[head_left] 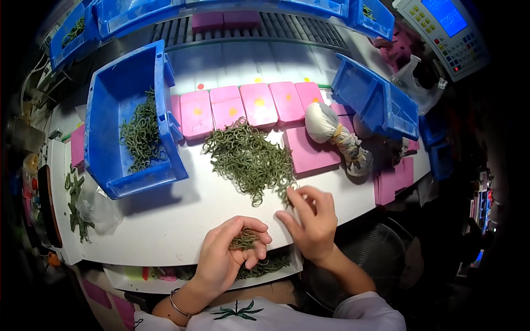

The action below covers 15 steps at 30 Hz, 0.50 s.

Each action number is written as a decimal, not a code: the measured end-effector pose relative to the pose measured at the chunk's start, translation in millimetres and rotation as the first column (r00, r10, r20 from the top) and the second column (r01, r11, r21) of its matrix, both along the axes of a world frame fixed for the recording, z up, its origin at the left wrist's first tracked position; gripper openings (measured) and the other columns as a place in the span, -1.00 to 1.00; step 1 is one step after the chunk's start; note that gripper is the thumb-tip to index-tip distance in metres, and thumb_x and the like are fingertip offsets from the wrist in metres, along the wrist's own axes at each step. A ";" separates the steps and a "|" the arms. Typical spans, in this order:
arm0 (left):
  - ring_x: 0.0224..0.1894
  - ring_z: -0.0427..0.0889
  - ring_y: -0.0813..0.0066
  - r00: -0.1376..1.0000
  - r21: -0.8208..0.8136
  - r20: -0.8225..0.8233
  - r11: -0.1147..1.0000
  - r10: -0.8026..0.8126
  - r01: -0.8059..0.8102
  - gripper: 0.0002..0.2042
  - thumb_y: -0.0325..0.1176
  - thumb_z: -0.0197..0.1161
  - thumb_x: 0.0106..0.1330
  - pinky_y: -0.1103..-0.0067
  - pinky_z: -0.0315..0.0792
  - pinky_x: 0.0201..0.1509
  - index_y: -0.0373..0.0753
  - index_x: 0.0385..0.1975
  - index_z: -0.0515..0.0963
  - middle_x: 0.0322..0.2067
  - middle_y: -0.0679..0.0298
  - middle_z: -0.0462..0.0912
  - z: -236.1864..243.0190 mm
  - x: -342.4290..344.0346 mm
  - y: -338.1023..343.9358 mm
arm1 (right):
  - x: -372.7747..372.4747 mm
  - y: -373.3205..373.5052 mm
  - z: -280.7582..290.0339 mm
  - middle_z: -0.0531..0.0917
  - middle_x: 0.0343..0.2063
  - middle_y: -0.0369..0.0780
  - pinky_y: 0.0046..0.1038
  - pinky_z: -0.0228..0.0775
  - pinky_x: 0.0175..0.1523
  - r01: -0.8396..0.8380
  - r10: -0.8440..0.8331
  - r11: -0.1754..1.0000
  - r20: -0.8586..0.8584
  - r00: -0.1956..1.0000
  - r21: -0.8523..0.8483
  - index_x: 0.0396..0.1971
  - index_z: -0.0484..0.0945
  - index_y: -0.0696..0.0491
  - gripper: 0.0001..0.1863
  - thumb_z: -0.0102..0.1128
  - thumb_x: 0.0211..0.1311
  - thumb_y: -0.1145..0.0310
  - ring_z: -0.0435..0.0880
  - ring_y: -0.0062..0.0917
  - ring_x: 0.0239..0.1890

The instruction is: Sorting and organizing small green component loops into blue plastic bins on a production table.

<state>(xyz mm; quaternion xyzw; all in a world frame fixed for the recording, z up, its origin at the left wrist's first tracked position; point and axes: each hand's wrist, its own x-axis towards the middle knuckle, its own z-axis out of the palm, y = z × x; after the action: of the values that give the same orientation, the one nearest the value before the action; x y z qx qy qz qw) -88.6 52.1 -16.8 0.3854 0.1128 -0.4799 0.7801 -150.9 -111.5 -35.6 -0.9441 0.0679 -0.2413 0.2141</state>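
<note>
A loose pile of small dark-green curled, hook-like pieces (248, 157) lies on the white table (160, 226). My left hand (226, 245) is cupped palm up in front of the pile, its fingers curled round several of the same green pieces (244, 239). At the pile's lower right edge, my right hand (312, 220) has its index fingertip by a few pieces. Its thumb stands apart from the index finger, and I see nothing between them.
A blue bin (105, 121) at left holds more green pieces. Pink blocks (259, 105) line the pile's far side. A tied, cloth-like bundle (326, 124) rests at right near a tilted blue bin (375, 99). An open drawer (132, 278) sits below the table edge.
</note>
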 end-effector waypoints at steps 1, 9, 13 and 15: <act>-0.55 0.49 0.43 1.000 0.011 0.000 1.000 0.002 -0.002 -0.64 -0.25 -0.27 0.39 0.69 0.29 -0.63 -0.42 -0.32 0.42 -0.48 0.10 0.52 -0.5 0.0 -0.9 | -4.7 0.6 -4.5 0.51 -0.38 -0.19 -0.49 0.33 -0.42 -0.040 0.040 0.999 0.030 0.999 -0.024 -0.25 0.55 0.17 -0.58 0.37 -0.26 0.47 0.44 -0.42 -0.44; -0.48 0.51 0.47 0.999 -0.051 0.038 0.999 0.000 0.001 -0.64 -0.26 -0.25 0.39 0.70 0.36 -0.55 -0.44 -0.25 0.42 -0.40 0.09 0.53 -2.3 1.9 5.2 | -43.0 -3.5 -18.1 0.55 -0.35 -0.24 -0.57 0.31 -0.41 -0.253 0.272 0.940 0.055 0.961 -0.230 -0.27 0.58 0.16 -0.61 0.36 -0.16 0.29 0.45 -0.53 -0.44; -0.54 0.49 0.43 0.998 0.035 0.037 0.998 0.046 -0.047 -0.67 -0.28 -0.24 0.37 0.69 0.30 -0.61 -0.41 -0.33 0.43 -0.48 0.11 0.52 3.5 1.3 3.4 | -44.2 -6.4 -16.7 0.57 -0.34 -0.24 -0.61 0.29 -0.42 -0.310 0.347 0.907 0.089 0.934 -0.285 -0.30 0.60 0.15 -0.70 0.30 -0.10 0.36 0.46 -0.55 -0.44; -0.54 0.49 0.43 0.997 0.038 0.043 0.998 0.058 -0.059 -0.67 -0.29 -0.24 0.37 0.69 0.31 -0.61 -0.42 -0.33 0.42 -0.48 0.11 0.52 2.9 0.8 5.2 | -42.8 -7.5 -17.7 0.58 -0.35 -0.24 -0.62 0.29 -0.44 -0.316 0.367 0.896 0.120 0.922 -0.313 -0.32 0.61 0.17 -0.77 0.24 -0.05 0.45 0.46 -0.56 -0.45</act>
<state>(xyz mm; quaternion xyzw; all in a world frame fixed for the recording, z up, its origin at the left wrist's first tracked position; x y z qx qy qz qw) -87.8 57.2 -13.9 0.4070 0.1173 -0.4464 0.7882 -193.7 -119.0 -53.3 -0.9371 -0.1545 -0.2897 0.1188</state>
